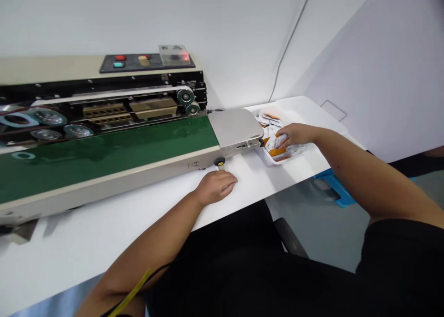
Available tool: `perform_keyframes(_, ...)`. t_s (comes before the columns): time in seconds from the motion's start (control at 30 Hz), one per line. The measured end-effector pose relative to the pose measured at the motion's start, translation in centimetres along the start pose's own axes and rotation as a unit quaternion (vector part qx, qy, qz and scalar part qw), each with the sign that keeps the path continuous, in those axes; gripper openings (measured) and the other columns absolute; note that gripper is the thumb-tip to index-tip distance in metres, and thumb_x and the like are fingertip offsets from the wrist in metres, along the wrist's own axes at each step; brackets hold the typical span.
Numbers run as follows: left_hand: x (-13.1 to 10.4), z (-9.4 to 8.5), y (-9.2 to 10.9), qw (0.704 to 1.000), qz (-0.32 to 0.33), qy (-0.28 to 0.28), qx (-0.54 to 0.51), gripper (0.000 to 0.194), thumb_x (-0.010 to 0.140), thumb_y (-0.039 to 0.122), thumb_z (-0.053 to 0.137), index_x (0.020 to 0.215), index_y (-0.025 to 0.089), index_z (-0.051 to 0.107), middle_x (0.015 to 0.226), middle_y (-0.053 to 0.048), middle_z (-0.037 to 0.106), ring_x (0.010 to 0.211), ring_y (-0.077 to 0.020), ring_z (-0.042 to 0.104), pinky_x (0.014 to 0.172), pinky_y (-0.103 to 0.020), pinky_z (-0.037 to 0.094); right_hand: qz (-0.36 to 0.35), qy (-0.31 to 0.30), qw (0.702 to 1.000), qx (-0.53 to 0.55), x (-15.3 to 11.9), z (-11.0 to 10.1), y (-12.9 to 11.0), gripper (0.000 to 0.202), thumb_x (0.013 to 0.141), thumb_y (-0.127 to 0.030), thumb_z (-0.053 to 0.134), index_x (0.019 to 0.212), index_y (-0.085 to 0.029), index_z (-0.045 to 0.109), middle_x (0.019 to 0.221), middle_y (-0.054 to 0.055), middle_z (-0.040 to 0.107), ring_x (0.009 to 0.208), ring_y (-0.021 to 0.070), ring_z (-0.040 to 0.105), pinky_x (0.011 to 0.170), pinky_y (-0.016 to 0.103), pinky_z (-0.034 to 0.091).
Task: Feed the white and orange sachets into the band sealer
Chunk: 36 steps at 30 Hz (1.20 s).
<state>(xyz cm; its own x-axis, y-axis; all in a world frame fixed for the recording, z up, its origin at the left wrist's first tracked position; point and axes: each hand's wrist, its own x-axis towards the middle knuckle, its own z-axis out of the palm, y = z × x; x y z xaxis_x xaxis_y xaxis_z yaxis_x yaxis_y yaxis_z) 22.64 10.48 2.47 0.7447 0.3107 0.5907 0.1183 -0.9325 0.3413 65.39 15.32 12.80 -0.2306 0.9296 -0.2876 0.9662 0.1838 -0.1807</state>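
My right hand [299, 134] reaches into a white plastic bin [266, 157] of small flat white and orange sachets [272, 128]. Its fingers are closed on a whitish sachet [279, 140] among the others. My left hand [217, 186] rests loosely curled on the white table [163, 201], with nothing visible in it. Just behind that hand is a black knob [219, 161] on the side of a band sealing machine [204, 160]. The machine's metal end plate [237, 125] reaches up to the bin's left side.
The sealer's green conveyor belt [145, 150] runs leftward beneath exposed rollers [186, 96]. Behind, a control panel [132, 63] has coloured switches and a lit red light. A blue stool [338, 187] stands below the table at right. A grey cable [291, 39] runs down the wall.
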Motion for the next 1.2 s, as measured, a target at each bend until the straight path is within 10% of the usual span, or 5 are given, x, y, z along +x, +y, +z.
perform_keyframes(0.3, 0.2, -0.2, -0.2, 1.0, 0.006, -0.007, 0.005, 0.02, 0.101, 0.019, 0.054, 0.103, 0.02, 0.073, 0.096, -0.006, 0.08, 0.087, -0.0192, 0.075, 0.078, -0.033, 0.06, 0.098, 0.13, 0.968, 0.193, -2.5, -1.8, -0.4, 0.05, 0.072, -0.055, 0.086, 0.106, -0.019, 0.079, 0.095, 0.006, 0.08, 0.085, 0.0247, 0.074, 0.078, 0.035, 0.06)
perform_keyframes(0.77, 0.4, -0.3, 0.2, 0.999, 0.027, 0.007, 0.031, 0.021, 0.1, 0.017, 0.057, 0.112, 0.022, 0.072, 0.102, -0.007, 0.08, 0.093, -0.021, 0.076, 0.082, -0.036, 0.062, 0.115, 0.493, 0.762, 0.403, -2.2, -1.4, 1.2, 0.043, 0.069, -0.04, 0.091, 0.098, -0.014, 0.074, 0.096, 0.01, 0.079, 0.085, 0.0262, 0.076, 0.077, 0.042, 0.066)
perform_keyframes(0.97, -1.7, -2.2, 3.5, 0.985, -0.005, 0.151, 0.083, 0.058, 0.093, 0.018, 0.07, 0.147, 0.026, 0.051, 0.131, -0.012, 0.071, 0.119, -0.0275, 0.07, 0.101, -0.049, 0.058, -0.03, 0.533, 0.764, 0.363, -5.6, 1.0, -8.4, 0.033, 0.078, -0.042, 0.086, 0.1, -0.02, 0.075, 0.098, 0.005, 0.08, 0.088, 0.0266, 0.077, 0.079, 0.043, 0.065)
perform_keyframes(1.1, -6.3, -4.0, 5.3, 0.942, -0.026, 0.321, 0.099, 0.095, 0.082, 0.033, 0.086, 0.16, 0.034, 0.032, 0.159, -0.015, 0.044, 0.144, -0.0341, 0.051, 0.106, -0.054, 0.056, -0.202, 0.476, 0.825, 0.228, -7.3, 6.9, -18.5, 0.015, 0.09, -0.03, 0.073, 0.103, -0.024, 0.077, 0.102, 0.006, 0.081, 0.096, 0.0249, 0.075, 0.089, 0.043, 0.058)
perform_keyframes(1.2, -10.0, -6.1, 5.9, 0.936, -0.016, 0.332, 0.116, 0.104, 0.081, 0.048, 0.087, 0.163, 0.036, 0.025, 0.167, -0.015, 0.032, 0.152, -0.0364, 0.042, 0.112, -0.057, 0.051, -0.3, 0.436, 0.835, 0.149, -5.9, 12.0, -25.4, 0.023, 0.096, -0.017, 0.057, 0.103, -0.025, 0.077, 0.1, 0.005, 0.081, 0.091, 0.0217, 0.072, 0.089, 0.043, 0.051)
